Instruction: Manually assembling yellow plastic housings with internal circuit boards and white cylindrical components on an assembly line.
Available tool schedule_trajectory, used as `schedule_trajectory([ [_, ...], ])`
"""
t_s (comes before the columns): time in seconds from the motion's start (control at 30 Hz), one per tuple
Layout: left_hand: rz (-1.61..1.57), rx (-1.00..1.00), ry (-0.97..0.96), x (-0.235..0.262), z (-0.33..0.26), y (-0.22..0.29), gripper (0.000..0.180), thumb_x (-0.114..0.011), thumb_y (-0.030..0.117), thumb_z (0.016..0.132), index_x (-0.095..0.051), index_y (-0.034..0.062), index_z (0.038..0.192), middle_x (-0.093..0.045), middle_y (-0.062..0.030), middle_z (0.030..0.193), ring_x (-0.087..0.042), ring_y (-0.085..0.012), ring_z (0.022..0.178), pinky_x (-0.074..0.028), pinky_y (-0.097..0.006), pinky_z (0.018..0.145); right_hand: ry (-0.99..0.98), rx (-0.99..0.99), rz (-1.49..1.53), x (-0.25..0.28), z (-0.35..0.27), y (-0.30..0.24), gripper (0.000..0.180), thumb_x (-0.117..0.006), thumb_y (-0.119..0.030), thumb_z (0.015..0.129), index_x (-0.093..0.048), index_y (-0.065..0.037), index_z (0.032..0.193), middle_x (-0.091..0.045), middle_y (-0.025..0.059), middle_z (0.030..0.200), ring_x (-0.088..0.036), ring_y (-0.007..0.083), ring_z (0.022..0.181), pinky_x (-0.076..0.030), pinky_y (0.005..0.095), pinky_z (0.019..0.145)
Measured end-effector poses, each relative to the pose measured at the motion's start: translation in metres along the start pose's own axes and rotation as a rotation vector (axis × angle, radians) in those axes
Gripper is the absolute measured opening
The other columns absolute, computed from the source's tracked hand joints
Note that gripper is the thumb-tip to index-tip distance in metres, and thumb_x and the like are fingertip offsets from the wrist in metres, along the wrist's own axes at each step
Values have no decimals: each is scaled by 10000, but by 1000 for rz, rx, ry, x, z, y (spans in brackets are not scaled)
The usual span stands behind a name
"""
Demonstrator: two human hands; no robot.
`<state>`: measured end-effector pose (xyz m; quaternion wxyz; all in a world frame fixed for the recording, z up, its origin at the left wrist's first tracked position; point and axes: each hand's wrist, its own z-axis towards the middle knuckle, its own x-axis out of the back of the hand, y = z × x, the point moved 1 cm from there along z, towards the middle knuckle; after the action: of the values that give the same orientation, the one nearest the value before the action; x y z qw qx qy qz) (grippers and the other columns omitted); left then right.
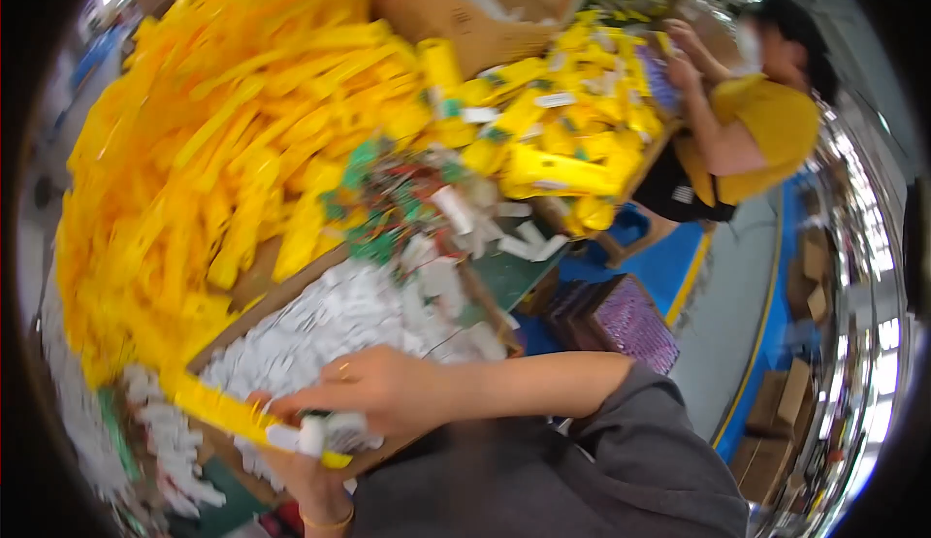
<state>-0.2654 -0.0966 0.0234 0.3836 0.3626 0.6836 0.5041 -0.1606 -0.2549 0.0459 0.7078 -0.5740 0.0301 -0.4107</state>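
Note:
My right hand (383, 385) reaches across from the right with its fingers curled over a long, flat yellow plastic strip (218, 404). A small white piece with dark marks (344, 431) shows under those fingers; blur hides exactly what it is. From below, my left hand (315, 485) grips the strip near its right end, where white patches cover the fingertips. Just beyond both hands, an open cardboard box (301, 284) holds a mass of small white pieces (320, 325). A tangle of green and red thin pieces (398, 198) lies at the box's far corner.
A huge heap of yellow strips (262, 121) fills the left and far side. Another yellow pile (572, 140) lies before a co-worker in a yellow shirt (766, 130). Purple-patterned stacked boxes (630, 325) stand on the right; cardboard boxes (776, 402) line the aisle.

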Motion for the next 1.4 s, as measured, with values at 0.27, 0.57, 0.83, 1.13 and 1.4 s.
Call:
schedule_trajectory([
  [0.27,-481,244,-276,-24,22,9,570,-625,-90,710,-368,39,1203,-573,-156,1095,-607,-236,947,-511,-325,787,100,-8,-117,15,-3,9,532,-623,42,603,-593,-72,1123,-528,73,674,-518,208,554,-393,295,487],
  [0.57,-240,32,-30,-29,25,-1,483,-614,-112,715,-388,53,1108,-584,-131,1016,-615,-212,907,-507,-301,765,238,-187,-274,-7,-4,13,499,-608,64,644,-557,-6,1136,-543,98,693,-517,233,534,-412,308,474],
  [0.83,-344,222,-129,-27,36,-3,302,-600,80,809,-466,58,1078,-562,-78,983,-578,-154,849,-493,-274,687,274,48,-396,0,-10,14,425,-666,26,641,-600,-29,1057,-540,75,679,-524,206,563,-426,297,501],
  [1.13,-672,475,-286,-39,33,-18,650,-400,570,875,-420,37,1246,-544,-71,1121,-553,-184,1013,-480,-335,847,295,-91,-147,-4,0,12,348,-743,-18,606,-642,-60,936,-546,47,673,-530,175,592,-428,269,520],
  [1.4,-521,347,-221,-41,25,-28,549,-418,451,919,-404,14,1251,-535,-107,1150,-554,-198,1029,-482,-331,846,104,-63,-109,8,4,15,343,-705,8,567,-648,-68,896,-558,53,673,-546,189,573,-436,281,485],
])
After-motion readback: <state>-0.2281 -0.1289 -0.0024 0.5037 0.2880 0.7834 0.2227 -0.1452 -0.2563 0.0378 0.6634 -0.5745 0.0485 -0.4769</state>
